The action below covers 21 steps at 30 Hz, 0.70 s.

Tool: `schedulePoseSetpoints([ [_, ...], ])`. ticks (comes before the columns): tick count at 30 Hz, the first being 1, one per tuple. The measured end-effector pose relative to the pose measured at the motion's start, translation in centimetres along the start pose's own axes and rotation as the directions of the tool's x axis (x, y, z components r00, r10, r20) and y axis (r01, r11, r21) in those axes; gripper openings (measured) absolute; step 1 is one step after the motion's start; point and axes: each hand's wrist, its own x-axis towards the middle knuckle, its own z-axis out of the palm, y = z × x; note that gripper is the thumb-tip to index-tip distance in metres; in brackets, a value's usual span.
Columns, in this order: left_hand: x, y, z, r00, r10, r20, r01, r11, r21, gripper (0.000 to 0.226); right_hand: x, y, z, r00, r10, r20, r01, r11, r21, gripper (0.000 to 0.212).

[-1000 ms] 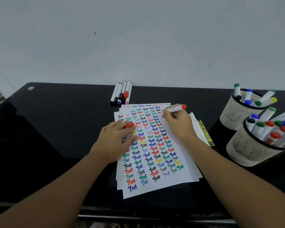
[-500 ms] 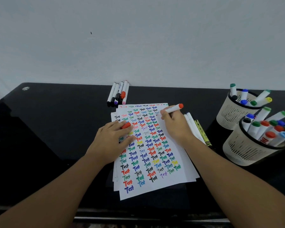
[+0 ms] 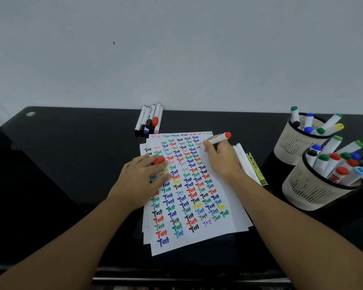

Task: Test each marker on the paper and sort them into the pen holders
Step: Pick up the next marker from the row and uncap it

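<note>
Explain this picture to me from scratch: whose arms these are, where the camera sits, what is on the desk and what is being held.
There is no machine here. The arms belong to a person wearing a camera on the head, which looks forward and down over a black desk.

The right hand grips an orange-ended marker, its tip at the top right of the paper, a small stack of sheets covered in the word "Test" in many colours. The left hand rests on the paper and holds the orange cap.

Five more markers lie by the wall. White pens and a yellow crayon lie right of the paper. Further right stand two pen holders, the far one and the near one, both holding markers.
</note>
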Motion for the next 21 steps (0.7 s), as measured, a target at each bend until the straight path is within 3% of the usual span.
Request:
schedulePoseSetpoints([
  [10, -0.01, 0.14, -0.13, 1.000, -0.007, 0.003, 0.007, 1.000, -0.003, 0.062, -0.54, -0.36, -0.40, 0.999, -0.031, 0.026, 0.032, 0.999, -0.022, 0.032],
  [16, -0.01, 0.16, -0.17, 1.000, -0.014, 0.017, 0.013, 1.000, 0.006, 0.063, -0.64, -0.35, -0.37, 1.000, 0.023, -0.012, -0.022, 0.995, 0.095, 0.029],
  [21, 0.07, 0.06, -0.15, 1.000, -0.011, 0.014, 0.011, 1.000, 0.005, 0.063, -0.58, -0.34, -0.34, 1.000, -0.006, 0.004, 0.005, 1.000, 0.022, 0.031],
])
